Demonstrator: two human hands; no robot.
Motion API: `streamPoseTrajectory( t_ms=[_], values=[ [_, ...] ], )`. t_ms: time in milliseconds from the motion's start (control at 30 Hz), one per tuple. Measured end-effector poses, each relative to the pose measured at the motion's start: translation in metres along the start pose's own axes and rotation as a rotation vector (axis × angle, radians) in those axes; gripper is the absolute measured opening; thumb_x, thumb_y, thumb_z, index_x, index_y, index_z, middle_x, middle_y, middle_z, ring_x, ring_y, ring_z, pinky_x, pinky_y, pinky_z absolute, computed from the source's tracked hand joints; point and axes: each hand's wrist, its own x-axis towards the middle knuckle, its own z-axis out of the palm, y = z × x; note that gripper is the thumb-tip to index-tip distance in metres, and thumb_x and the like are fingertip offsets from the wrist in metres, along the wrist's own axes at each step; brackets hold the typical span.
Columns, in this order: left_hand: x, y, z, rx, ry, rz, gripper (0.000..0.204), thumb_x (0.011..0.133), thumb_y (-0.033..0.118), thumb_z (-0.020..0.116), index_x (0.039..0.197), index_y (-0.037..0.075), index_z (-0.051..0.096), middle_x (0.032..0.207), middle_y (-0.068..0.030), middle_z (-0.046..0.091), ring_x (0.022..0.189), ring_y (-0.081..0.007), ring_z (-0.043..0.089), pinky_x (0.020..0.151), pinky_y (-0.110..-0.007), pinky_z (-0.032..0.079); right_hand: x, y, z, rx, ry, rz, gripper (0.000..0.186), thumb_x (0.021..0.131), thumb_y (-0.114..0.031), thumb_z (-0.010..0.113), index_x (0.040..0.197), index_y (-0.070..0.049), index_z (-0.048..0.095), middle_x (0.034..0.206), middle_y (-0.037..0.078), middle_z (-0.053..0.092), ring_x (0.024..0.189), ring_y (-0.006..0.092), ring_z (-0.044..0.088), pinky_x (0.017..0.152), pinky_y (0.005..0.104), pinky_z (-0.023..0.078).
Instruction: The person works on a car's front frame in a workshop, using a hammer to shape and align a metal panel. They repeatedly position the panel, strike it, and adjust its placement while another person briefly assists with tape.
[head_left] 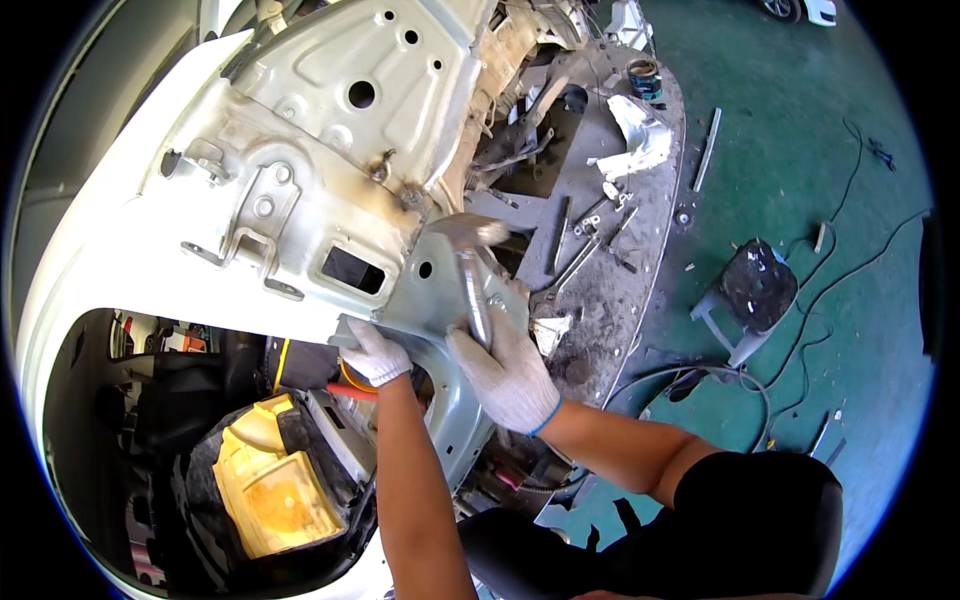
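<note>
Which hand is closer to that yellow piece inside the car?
Left. The left hand is beyond and right of the yellow piece, at the metal panel; the right hand, holding the hammer, is farther right.

"What lies around that black-topped stool (757, 285)?"
"I see a cable (869, 263) curling to its right, a pale strip (707, 150) beyond it, a round tin (645, 78) beyond and left of it, and a white car (822, 12) farthest beyond it."

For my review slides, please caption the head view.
Gloved right hand holding a hammer over a partly stripped car body, gloved left hand on its metalwork.
</note>
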Motion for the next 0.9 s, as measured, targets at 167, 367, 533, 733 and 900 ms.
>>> streamPoseTrajectory(
  t_ms=[167, 367, 533, 733, 900],
  values=[
    [-0.005, 0.008, 0.001, -0.074, 0.009, -0.029, 0.055, 0.106, 0.04, 0.064, 0.128, -0.01, 0.065, 0.124, -0.0221, 0.071, 0.105, -0.0298, 0.067, 0.093, -0.043, 0.055, 0.002, 0.001, 0.001, -0.036, -0.075, -0.038, 0.023, 0.104, -0.024, 0.06, 0.108, -0.001, 0.061, 0.076, 0.006, 0.058, 0.067, 0.0139, 0.056, 0.064, 0.035, 0.049],
    [-0.006, 0.015, 0.0, -0.104, -0.061, -0.015, 0.049, 0.108, 0.034, 0.062, 0.13, -0.01, 0.063, 0.127, -0.0204, 0.071, 0.106, -0.0283, 0.067, 0.094, -0.042, 0.055, -0.001, -0.003, -0.006, 0.078, -0.032, 0.047, 0.034, 0.103, -0.032, 0.061, 0.112, 0.001, 0.06, 0.088, 0.024, 0.067, 0.083, 0.0391, 0.071, 0.078, 0.0472, 0.055],
    [-0.002, 0.009, 0.004, -0.061, 0.02, -0.065, 0.048, 0.108, 0.033, 0.061, 0.13, -0.011, 0.064, 0.126, -0.0211, 0.071, 0.103, -0.0293, 0.068, 0.092, -0.042, 0.056, 0.008, -0.002, -0.012, 0.067, -0.019, 0.042, 0.037, 0.102, -0.034, 0.062, 0.111, 0.001, 0.06, 0.086, 0.023, 0.066, 0.08, 0.037, 0.07, 0.077, 0.0466, 0.055],
    [-0.004, 0.006, -0.002, 0.114, 0.025, 0.008, 0.049, 0.109, 0.033, 0.06, 0.128, -0.011, 0.065, 0.124, -0.0229, 0.071, 0.103, -0.0302, 0.068, 0.091, -0.042, 0.055, 0.026, 0.005, -0.019, 0.057, -0.047, 0.113, 0.036, 0.101, -0.036, 0.062, 0.109, 0.0, 0.06, 0.082, 0.023, 0.066, 0.078, 0.036, 0.07, 0.075, 0.0462, 0.054],
    [-0.002, -0.003, -0.005, 0.145, 0.021, 0.085, 0.047, 0.109, 0.029, 0.06, 0.131, -0.012, 0.063, 0.125, -0.0241, 0.07, 0.106, -0.0314, 0.068, 0.093, -0.043, 0.055, 0.033, 0.006, -0.023, 0.0, -0.085, 0.004, 0.035, 0.101, -0.034, 0.062, 0.106, 0.0, 0.06, 0.077, 0.02, 0.063, 0.072, 0.0308, 0.067, 0.071, 0.0436, 0.053]
  ],
)
